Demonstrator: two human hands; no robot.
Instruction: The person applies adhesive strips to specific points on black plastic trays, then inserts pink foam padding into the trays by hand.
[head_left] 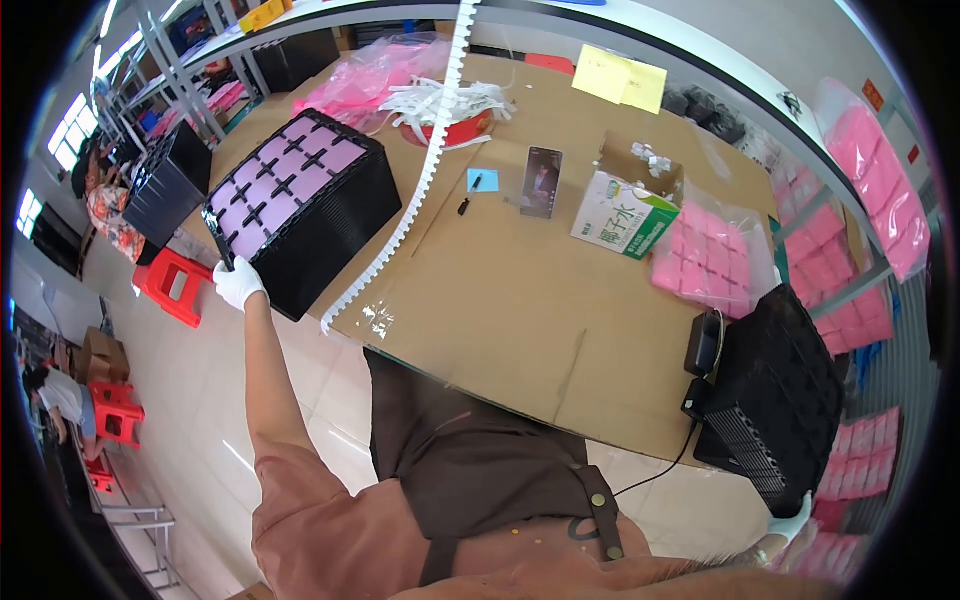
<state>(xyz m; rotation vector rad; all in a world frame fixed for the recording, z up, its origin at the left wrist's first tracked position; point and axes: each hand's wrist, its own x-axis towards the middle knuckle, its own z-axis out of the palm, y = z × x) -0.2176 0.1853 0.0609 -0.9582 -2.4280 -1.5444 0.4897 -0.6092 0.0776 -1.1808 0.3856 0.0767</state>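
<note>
My left hand point(240, 284), in a white glove, grips the near left corner of a stack of black plastic trays point(340, 215) on the table's left side. Pale pink pieces point(277, 178) fill the divided top tray. At the far right, my gloved right hand point(792, 520) is closed at the lower edge of a tilted black tray stack point(775, 400); its fingers are partly hidden. That stack stands beside the table's right edge, next to a black power bank-like device point(705, 343) with a cable.
Cardboard covers the table point(480, 310). On it are a phone point(541, 182) on its stand, an opened carton point(627, 205), bagged pink pieces point(705, 255) and a red bowl of white strips point(450, 125). A white toothed strip point(425, 180) crosses the view. Red stools point(176, 285) stand left.
</note>
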